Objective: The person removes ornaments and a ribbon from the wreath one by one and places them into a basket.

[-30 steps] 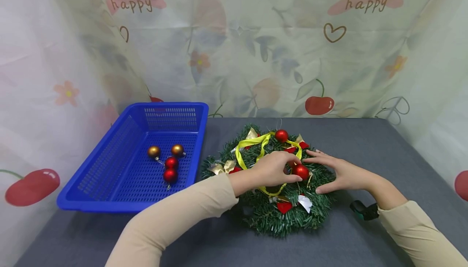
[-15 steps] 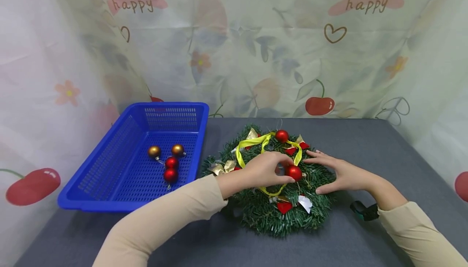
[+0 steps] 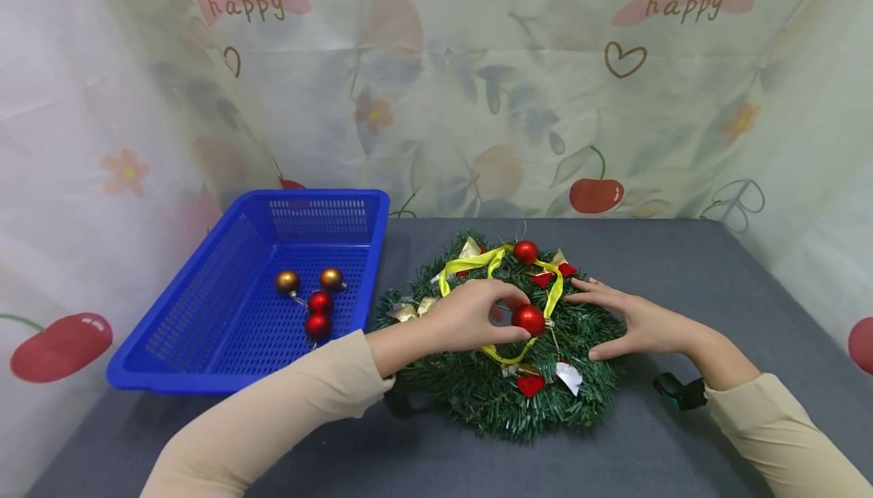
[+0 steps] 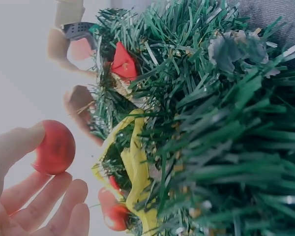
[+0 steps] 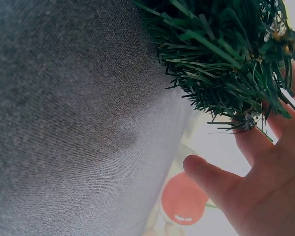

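Note:
My left hand (image 3: 470,316) pinches a shiny red bauble (image 3: 528,321) between thumb and fingers, above the middle of a green wreath (image 3: 525,415). In the left wrist view the bauble (image 4: 56,148) is apart from the greenery, its lower edge at the fingertips. At the wreath's right edge lies my right hand (image 3: 641,324), thumb and fingers spread, with fingers against the greenery in the right wrist view. Yellow ribbon (image 3: 470,263) loops over the wreath. Another red bauble (image 3: 525,252) rests at its far side, among red and gold bows.
To the left stands a blue plastic basket (image 3: 170,384) holding two gold baubles (image 3: 287,281) and two red baubles (image 3: 318,326). A grey cloth (image 3: 668,255) covers the table. Printed curtains (image 3: 450,104) hang behind and at both sides.
My left hand has moved left with the red bauble, from the wreath's right part to over its middle. The right hand keeps its place.

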`<control>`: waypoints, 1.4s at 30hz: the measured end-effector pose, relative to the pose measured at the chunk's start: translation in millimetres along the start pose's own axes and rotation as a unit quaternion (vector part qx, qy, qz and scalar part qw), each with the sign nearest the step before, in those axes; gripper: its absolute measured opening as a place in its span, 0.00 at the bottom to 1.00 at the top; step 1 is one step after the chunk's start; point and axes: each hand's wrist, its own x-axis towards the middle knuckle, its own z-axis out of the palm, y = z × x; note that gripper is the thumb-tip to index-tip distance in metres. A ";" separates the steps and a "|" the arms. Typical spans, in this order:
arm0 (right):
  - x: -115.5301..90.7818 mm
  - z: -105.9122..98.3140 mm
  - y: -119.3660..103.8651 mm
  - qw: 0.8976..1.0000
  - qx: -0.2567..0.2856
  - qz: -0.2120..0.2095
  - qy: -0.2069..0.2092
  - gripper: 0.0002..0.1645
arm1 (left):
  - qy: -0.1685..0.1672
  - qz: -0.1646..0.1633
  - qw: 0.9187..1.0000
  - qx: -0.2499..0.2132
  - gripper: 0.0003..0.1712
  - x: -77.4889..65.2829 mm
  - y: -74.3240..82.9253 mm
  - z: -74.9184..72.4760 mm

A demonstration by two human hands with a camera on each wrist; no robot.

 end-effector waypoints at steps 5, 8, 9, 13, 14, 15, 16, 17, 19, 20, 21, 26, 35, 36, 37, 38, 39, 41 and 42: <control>0.0 -1.4 -1.2 1.000 0.002 -0.003 0.000 0.44 | 0.015 0.003 1.000 -0.009 0.23 -5.7 -2.1 -7.2; -0.3 -1.4 -1.0 1.000 0.000 -0.003 0.001 0.44 | 0.027 0.012 1.000 -0.007 0.22 -8.5 -3.6 -9.8; -0.3 -1.3 -0.9 1.000 -0.001 -0.003 0.002 0.44 | 0.030 0.015 0.999 -0.006 0.22 -9.7 -3.9 -10.8; -0.6 -0.7 -0.3 1.000 -0.003 -0.005 0.005 0.44 | 0.039 0.018 0.999 -0.002 0.21 -15.0 -3.9 -15.2; -0.6 -0.6 -0.2 1.000 -0.004 -0.004 0.005 0.44 | 0.042 0.017 0.999 -0.002 0.21 -16.4 -4.1 -16.1; -0.6 -0.5 -0.2 1.000 -0.004 -0.004 0.005 0.44 | 0.044 0.015 0.999 -0.004 0.21 -17.8 -4.1 -17.1; -0.7 -0.3 -0.1 1.000 -0.005 -0.004 0.005 0.44 | 0.046 0.014 0.999 -0.007 0.21 -19.2 -4.6 -17.9; -0.7 -0.2 0.1 1.000 -0.005 -0.003 0.005 0.45 | 0.049 0.014 0.999 -0.007 0.21 -20.8 -4.9 -18.8; -0.8 0.0 0.4 1.000 -0.004 -0.001 0.004 0.45 | 0.054 0.011 0.998 -0.010 0.21 -24.0 -5.9 -20.3; -0.7 0.1 0.6 1.000 -0.003 -0.001 0.004 0.45 | 0.055 0.011 0.998 -0.011 0.21 -25.5 -6.7 -20.9; -0.7 0.2 0.8 1.000 -0.003 -0.001 0.004 0.45 | 0.056 0.010 0.998 -0.012 0.21 -27.1 -7.4 -21.6; -0.4 0.6 1.9 1.000 0.000 -0.001 0.004 0.45 | 0.062 0.009 0.998 -0.016 0.22 -35.8 -10.1 -25.8; -0.9 0.6 2.3 1.000 -0.002 -0.002 0.006 0.44 | 0.084 -0.006 0.996 -0.024 0.22 -46.1 -14.8 -36.4; -1.0 0.5 2.3 1.000 -0.003 -0.001 0.007 0.44 | 0.088 -0.005 0.996 -0.022 0.22 -46.8 -15.3 -38.1; -1.0 0.4 2.3 1.000 -0.002 -0.001 0.007 0.44 | 0.091 -0.005 0.996 -0.023 0.22 -47.6 -15.7 -39.8; -1.0 0.4 2.3 1.000 -0.002 -0.001 0.007 0.44 | 0.094 -0.005 0.995 -0.025 0.22 -48.3 -16.0 -41.5; -1.1 0.3 2.2 1.000 -0.001 -0.001 0.007 0.44 | 0.096 -0.004 0.995 -0.026 0.22 -48.8 -16.4 -43.0; -1.1 0.0 1.9 1.000 0.001 0.000 0.006 0.45 | 0.100 -0.003 0.994 -0.032 0.22 -50.3 -17.2 -46.1; -1.1 -0.1 1.7 1.000 0.001 0.000 0.005 0.45 | 0.102 -0.004 0.994 -0.036 0.22 -51.0 -17.6 -47.5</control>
